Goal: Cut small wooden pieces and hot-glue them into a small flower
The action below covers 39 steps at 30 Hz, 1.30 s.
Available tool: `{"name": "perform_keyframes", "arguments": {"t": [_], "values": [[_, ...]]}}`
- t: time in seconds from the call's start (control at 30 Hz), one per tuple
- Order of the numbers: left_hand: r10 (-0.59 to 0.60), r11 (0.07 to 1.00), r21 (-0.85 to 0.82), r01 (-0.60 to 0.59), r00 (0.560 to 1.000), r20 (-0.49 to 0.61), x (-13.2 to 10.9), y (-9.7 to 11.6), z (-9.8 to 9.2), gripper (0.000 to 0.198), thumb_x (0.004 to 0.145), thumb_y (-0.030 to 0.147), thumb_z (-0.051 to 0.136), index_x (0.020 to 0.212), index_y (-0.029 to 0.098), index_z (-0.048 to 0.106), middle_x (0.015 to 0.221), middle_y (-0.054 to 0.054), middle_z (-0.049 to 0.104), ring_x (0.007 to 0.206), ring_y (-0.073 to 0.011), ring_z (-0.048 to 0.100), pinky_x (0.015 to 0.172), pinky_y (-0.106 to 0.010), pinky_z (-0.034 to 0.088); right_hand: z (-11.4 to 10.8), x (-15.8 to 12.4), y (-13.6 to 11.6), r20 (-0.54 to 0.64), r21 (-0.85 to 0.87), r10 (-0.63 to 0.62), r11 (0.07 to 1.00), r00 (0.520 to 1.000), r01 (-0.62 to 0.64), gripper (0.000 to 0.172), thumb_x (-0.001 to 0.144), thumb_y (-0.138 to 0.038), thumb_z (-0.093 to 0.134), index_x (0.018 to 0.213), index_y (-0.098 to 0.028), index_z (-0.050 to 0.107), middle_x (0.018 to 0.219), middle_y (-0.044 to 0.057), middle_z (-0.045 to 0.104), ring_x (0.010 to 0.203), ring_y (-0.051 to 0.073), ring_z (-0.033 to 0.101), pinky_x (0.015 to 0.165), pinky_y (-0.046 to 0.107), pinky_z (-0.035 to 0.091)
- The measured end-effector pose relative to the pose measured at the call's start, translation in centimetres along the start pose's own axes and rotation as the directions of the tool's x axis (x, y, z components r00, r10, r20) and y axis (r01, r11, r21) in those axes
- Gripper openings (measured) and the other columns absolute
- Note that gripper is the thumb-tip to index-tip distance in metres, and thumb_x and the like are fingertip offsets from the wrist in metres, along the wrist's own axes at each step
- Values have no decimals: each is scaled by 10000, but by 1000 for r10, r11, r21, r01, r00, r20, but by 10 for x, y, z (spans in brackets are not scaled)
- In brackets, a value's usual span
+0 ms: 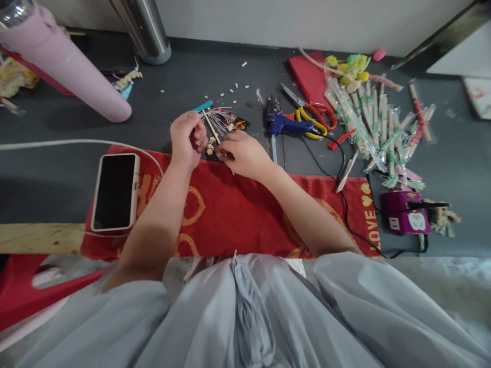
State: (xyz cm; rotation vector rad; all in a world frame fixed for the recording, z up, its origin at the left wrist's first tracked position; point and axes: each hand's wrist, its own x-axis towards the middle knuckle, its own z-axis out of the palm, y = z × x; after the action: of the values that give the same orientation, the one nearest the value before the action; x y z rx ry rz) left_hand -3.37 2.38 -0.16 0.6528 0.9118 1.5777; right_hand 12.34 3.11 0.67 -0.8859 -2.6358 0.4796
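Above the far edge of the red towel (245,214), my left hand (187,139) is closed, its fingers curled inward; whether anything is in them is hidden. My right hand (247,156) is bent over with its fingertips together on a thin pale stick (210,126), which slants between the two hands. Small beige pieces (210,146) lie in the gap between my hands. Just beyond are a bundle of thin whitish strands (222,117), a teal stick (203,106) and a dark, colourful packet (240,123), partly covered by my right hand.
A blue glue gun (286,122) and orange-and-yellow-handled scissors (314,115) lie to the right. Farther right are several wrapped sticks (378,120) and a purple power adapter (406,212) with a black cord. Leftward are a phone (115,191), pink bottle (72,66) and steel flask (148,30).
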Motion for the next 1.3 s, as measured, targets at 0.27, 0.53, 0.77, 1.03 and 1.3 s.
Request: {"name": "perform_keyframes", "arguments": {"t": [0.27,0.53,0.77,1.03,1.3], "values": [[-26,999,28,26,1000,7,2,-4,-1,473,937,519,395,598,191,364,470,46,136,419,-68,169,424,-240,85,11,-1,-3,-45,-50,30,998,999,-32,281,905,-236,448,971,-202,719,925,99,609,925,234,475,814,357,370],[29,999,45,-30,999,17,-1,-2,0,372,944,261,461,587,181,389,458,55,241,411,-54,136,422,-252,56,8,0,6,-63,-48,31,998,998,-34,222,839,-205,519,976,-173,692,924,93,593,919,232,477,847,363,366],[-3,1000,-26,4,1000,21,-1,-3,-2,451,956,455,416,603,177,373,469,49,184,404,-47,153,437,-249,30,10,-3,7,-62,-28,24,999,998,-26,201,839,-207,511,863,-179,708,893,92,591,905,228,486,828,363,377],[102,992,65,-107,992,74,4,-10,-1,379,868,391,570,582,192,421,444,59,215,399,-48,167,407,-246,61,-5,-3,-10,-78,124,13,992,997,-3,196,833,-212,517,853,-159,704,859,77,635,864,190,546,831,335,401],[387,686,492,-536,841,378,-39,40,60,345,869,338,562,545,222,536,506,22,438,463,-75,357,466,-265,288,-14,-3,-32,298,607,-34,778,954,-162,168,815,-163,443,791,-163,609,689,22,640,607,116,552,663,287,455]]}}
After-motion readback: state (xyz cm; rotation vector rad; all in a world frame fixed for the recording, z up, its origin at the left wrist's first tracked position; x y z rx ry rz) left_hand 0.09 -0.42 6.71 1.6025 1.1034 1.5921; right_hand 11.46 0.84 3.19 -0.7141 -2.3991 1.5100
